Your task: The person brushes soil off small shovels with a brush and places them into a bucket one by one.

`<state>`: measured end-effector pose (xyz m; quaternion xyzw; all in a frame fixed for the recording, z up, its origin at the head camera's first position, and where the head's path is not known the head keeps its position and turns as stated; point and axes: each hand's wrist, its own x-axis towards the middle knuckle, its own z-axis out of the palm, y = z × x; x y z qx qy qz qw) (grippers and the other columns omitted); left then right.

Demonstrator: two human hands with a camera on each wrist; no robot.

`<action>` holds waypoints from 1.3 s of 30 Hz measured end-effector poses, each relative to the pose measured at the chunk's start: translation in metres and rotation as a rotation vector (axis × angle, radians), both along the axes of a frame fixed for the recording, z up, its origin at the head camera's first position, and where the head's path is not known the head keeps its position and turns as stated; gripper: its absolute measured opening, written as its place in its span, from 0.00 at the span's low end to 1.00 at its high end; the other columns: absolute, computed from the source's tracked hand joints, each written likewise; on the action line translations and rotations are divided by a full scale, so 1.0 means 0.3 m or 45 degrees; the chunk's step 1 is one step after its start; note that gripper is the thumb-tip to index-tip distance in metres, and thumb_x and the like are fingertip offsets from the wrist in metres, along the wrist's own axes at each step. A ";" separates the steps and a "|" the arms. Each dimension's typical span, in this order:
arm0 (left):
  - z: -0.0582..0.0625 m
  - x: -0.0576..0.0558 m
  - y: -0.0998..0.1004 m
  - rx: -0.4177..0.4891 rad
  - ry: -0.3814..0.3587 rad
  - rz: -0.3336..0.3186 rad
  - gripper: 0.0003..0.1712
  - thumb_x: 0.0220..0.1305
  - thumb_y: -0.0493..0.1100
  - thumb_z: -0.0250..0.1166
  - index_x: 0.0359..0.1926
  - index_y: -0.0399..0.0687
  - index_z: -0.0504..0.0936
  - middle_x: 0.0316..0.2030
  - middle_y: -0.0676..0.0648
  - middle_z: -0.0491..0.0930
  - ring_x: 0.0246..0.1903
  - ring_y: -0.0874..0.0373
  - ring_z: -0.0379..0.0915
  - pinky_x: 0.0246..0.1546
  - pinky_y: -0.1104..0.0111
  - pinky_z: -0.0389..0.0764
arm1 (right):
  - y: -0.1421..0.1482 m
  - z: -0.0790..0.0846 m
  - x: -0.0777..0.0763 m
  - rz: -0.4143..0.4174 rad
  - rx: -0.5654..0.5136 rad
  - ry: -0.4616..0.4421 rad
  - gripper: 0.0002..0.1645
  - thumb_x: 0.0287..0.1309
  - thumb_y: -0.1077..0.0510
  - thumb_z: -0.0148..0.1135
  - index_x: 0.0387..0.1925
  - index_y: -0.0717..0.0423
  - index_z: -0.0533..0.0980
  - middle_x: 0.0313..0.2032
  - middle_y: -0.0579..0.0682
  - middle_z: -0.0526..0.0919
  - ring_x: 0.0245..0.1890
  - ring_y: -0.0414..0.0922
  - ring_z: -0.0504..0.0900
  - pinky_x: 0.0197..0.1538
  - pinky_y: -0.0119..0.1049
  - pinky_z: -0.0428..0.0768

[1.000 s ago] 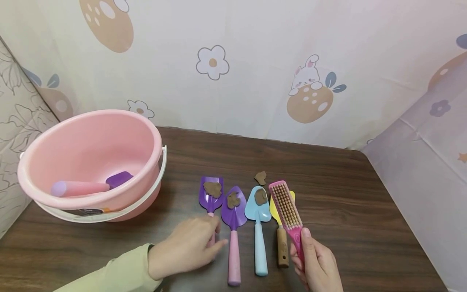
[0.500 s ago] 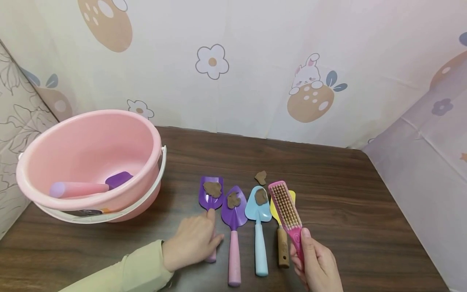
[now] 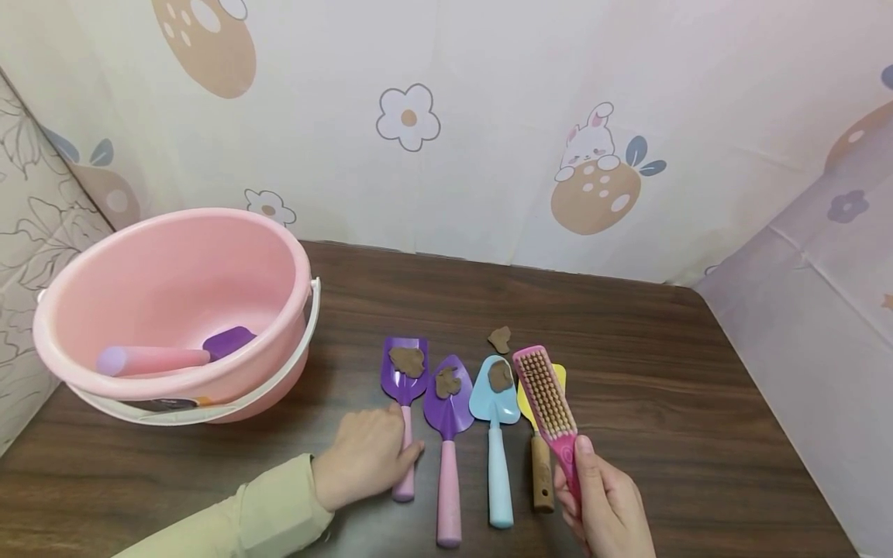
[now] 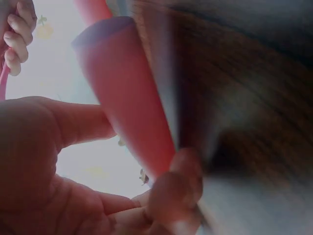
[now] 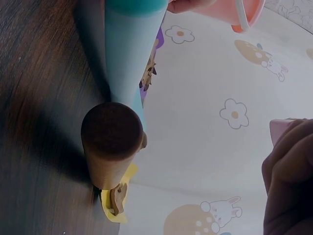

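My left hand point(image 3: 366, 453) holds the pink handle of the leftmost purple spade point(image 3: 404, 488); the left wrist view shows thumb and fingers around that handle point(image 4: 124, 93). A flat brown lump point(image 3: 408, 362) lies on its blade. Bristles up, a pink brush point(image 3: 549, 395) is gripped in my right hand point(image 3: 607, 500), above the yellow scoop with a brown handle point(image 3: 542, 473). Between the hands lie a pointed purple trowel point(image 3: 449, 480) and a light blue trowel point(image 3: 498, 480), each bearing a brown lump. The right wrist view shows another brown piece point(image 5: 117, 199) on the yellow blade.
On the left stands a pink bucket point(image 3: 70, 310) with a white handle, a pink-handled purple tool point(image 3: 156, 360) inside it. A loose brown piece point(image 3: 499, 339) lies behind the light blue trowel. A printed curtain point(image 3: 481, 178) rises behind the dark wooden table point(image 3: 684, 403).
My left hand has shifted back along the leftmost spade, and its extended index finger has come down round the handle. The right hand and brush have stayed nearly still.
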<state>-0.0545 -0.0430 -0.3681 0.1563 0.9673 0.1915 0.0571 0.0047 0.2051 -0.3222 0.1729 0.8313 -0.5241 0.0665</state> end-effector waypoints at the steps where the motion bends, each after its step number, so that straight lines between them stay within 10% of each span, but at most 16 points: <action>1: -0.002 -0.001 0.000 -0.001 -0.003 0.005 0.23 0.54 0.55 0.69 0.28 0.38 0.76 0.14 0.51 0.65 0.15 0.59 0.63 0.13 0.64 0.64 | 0.000 0.000 0.000 0.000 0.001 -0.004 0.39 0.71 0.35 0.31 0.24 0.64 0.68 0.12 0.49 0.65 0.07 0.39 0.60 0.07 0.34 0.62; 30: -0.014 -0.023 -0.036 0.184 -0.308 0.206 0.31 0.56 0.43 0.60 0.53 0.22 0.63 0.22 0.39 0.75 0.22 0.50 0.75 0.26 0.56 0.76 | -0.008 -0.001 0.000 0.005 0.011 0.037 0.38 0.72 0.37 0.31 0.22 0.63 0.68 0.10 0.48 0.64 0.06 0.38 0.60 0.07 0.34 0.62; 39: 0.046 0.022 -0.052 0.421 -0.440 0.118 0.21 0.58 0.41 0.56 0.46 0.30 0.63 0.11 0.49 0.70 0.04 0.64 0.66 0.13 0.66 0.67 | -0.006 -0.008 -0.001 0.017 0.021 0.039 0.37 0.73 0.38 0.31 0.23 0.64 0.68 0.11 0.48 0.65 0.07 0.39 0.60 0.07 0.34 0.62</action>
